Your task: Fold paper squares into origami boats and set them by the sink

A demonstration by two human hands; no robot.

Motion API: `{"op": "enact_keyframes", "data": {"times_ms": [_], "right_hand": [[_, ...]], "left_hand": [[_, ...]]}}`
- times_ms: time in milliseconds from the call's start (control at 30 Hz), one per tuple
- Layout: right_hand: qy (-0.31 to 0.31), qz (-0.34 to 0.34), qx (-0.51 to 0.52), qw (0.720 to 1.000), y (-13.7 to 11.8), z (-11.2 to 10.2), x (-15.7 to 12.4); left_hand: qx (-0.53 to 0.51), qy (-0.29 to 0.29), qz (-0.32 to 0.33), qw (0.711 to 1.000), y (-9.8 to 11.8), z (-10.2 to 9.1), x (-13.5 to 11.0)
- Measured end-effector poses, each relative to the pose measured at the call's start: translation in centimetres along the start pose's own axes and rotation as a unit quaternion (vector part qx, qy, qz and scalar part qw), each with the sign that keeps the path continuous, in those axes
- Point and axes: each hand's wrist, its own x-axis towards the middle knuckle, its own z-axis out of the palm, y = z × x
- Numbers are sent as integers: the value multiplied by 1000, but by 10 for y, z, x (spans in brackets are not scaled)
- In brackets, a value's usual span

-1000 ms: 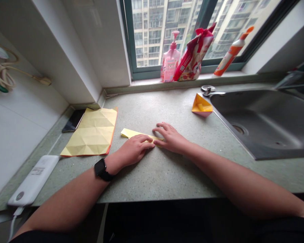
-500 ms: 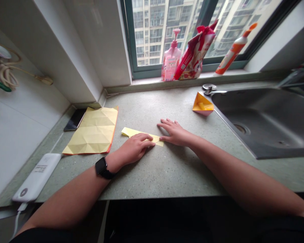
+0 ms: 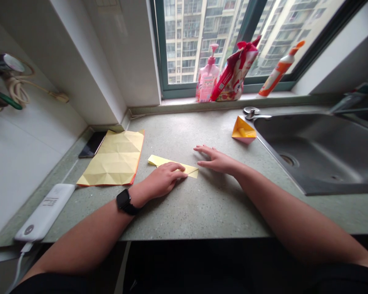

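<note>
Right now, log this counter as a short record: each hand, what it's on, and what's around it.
Left hand: resting on a folded yellow paper strip
Left wrist: black smartwatch
Right hand: fingers spread, thumb near the strip's right end
Surface: speckled grey-green countertop
Left of strip: creased yellow paper sheet, orange-edged; smartphone; white power bank
Right of hands: folded yellow-and-pink paper model; stainless steel sink
Windowsill: pink pump bottle
</note>
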Motion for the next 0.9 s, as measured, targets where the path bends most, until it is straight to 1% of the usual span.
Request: {"op": "enact_keyframes", "data": {"times_ms": [133, 233, 367, 500, 700, 800, 900], "right_hand": [[32, -4, -39, 999, -4, 10, 1], [37, -12, -55, 998, -5, 15, 1], [37, -3, -65, 997, -7, 15, 0], [38, 2, -79, 996, -18, 21, 2], [42, -8, -89, 995, -34, 38, 4], [40, -15, -86, 995, -31, 38, 6], [27, -25, -74, 997, -18, 28, 6]], "left_hand": [[1, 0, -1, 1000, 1, 1, 0], [-1, 4, -1, 1000, 1, 1, 0], [-11, -1, -3, 1000, 2, 0, 1], [-16, -5, -5, 1000, 2, -2, 1], [-22, -8, 2, 1000, 3, -3, 2], [-25, -9, 1, 1000, 2, -3, 2], [-22, -10, -2, 1000, 2, -3, 2]]}}
